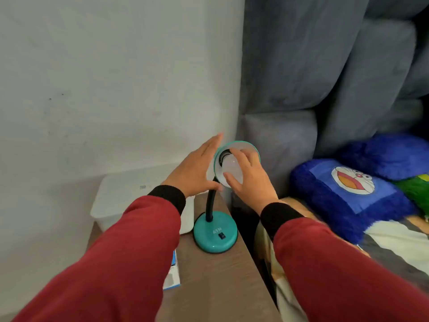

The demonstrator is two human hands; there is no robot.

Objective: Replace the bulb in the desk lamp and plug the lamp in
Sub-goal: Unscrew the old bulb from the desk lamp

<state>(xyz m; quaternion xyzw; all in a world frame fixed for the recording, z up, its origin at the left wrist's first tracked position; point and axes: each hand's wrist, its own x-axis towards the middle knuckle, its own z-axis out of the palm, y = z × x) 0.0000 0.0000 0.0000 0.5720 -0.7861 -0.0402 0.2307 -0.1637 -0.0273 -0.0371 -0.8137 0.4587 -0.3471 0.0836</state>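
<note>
A home bedroom: padded grey headboard (301, 66), cartoon pillow (348, 196), wooden bedside table (213, 287).

The lamp (216, 231) stands at the tabletop's (209, 287) right edge, hemmed by a white plastic box (139, 196) on the left and the grey headboard (278, 135) just behind its shade (236, 147). Bare tabletop lies open in front of the base.

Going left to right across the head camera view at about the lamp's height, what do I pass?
White plastic box → left hand → lamp shade with the bulb held by the right hand → blue cartoon cushion → green plush item.
</note>
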